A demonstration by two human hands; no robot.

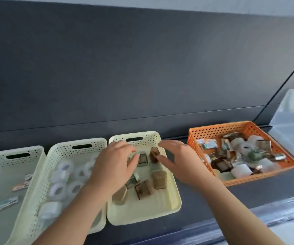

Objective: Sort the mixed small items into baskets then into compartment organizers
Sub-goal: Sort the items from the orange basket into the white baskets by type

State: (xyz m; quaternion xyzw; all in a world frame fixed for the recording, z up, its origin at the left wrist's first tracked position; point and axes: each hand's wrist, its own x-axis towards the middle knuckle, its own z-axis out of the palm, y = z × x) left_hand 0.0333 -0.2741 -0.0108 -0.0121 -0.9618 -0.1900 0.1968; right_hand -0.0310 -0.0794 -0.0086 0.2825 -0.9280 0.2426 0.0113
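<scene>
as left hand [114, 163], right hand [181, 161] hover over rightmost cream basket [142, 219], grip unclear

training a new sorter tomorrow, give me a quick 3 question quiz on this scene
1. Fill in: the middle cream basket holds white ___ rolls.
2. True or false: the orange basket holds a mix of different items.
3. The left hand and right hand are both over which basket?
A) middle cream basket
B) rightmost cream basket
C) orange basket

Key
1. tape
2. true: white rolls, brown boxes and packets lie jumbled together.
3. B, the one holding small brown boxes.
</scene>
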